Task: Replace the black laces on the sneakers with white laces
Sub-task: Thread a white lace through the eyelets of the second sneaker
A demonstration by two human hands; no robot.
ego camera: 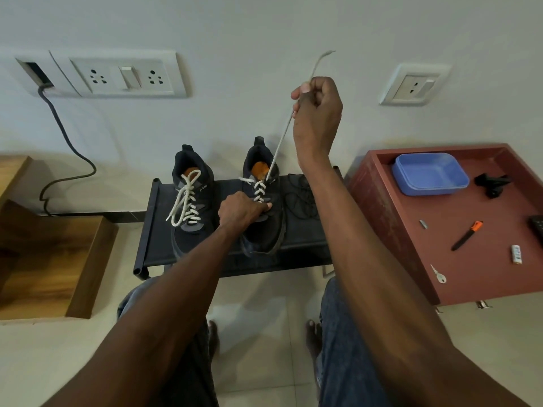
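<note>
Right hand raised high, fingers curled round the free end of the white lace, drawn taut up from the upper eyelets of the right sneaker; lace tip pokes out above the fist. Left hand rests on that shoe's forefoot, fingers pressing down to steady it, holding nothing that can be seen. Right sneaker sits at the middle of the low black rack, toe toward the person, white criss-cross laced most of the way up; the other lace end lies short at the shoe's left side. Left sneaker just beside it toward the rack's left edge, fully laced white, ends loose over the tongue. Removed black laces lie in a heap at the rack's right edge, next to the right shoe. Step in hand looks like pulling slack through a top eyelet on the second shoe; task nearly done. Next move likely calls for evening both ends and threading any eyelet left, keeping the shoe pinned. Further out: red table to the right with a blue tray and orange-tipped pen; wall sockets behind.
</note>
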